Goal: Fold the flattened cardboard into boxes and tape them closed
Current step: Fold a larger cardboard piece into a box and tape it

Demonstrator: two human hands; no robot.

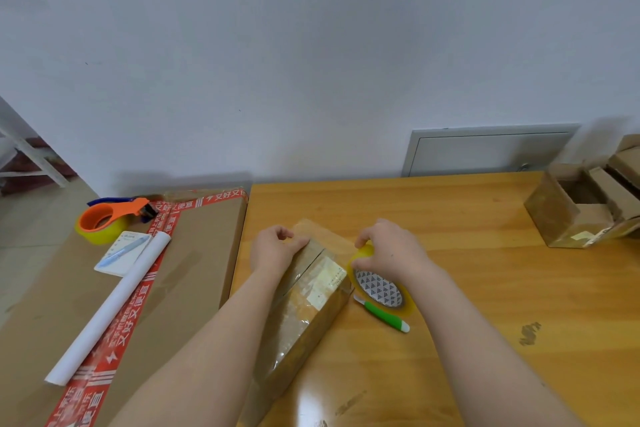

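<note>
From the head camera we see the cardboard box [313, 302] lying lengthwise on the wooden table [467, 218], directly in front of the person, with its top flaps meeting in a seam. The left hand [277, 248] sits on the far left part of the top with its fingers curled down at the far end. We judge that it holds the flaps shut so the seam cannot spring open.

The right hand [389, 251] is wrapped around the yellow tape roll [381, 286], which is tilted against the box's right side. A glossy strip seems to run from the roll across the far end towards the left hand, though we cannot tell exactly where it ends.

A green-handled cutter [382, 315] lies just beside the roll, probably kept within reach for cutting the tape. More boxes [568, 218] stand at the table's far right. On the large carton [194, 270] to the left rest a tape dispenser [107, 218], a notepad with a pen [121, 253] and a white paper roll [110, 312].
</note>
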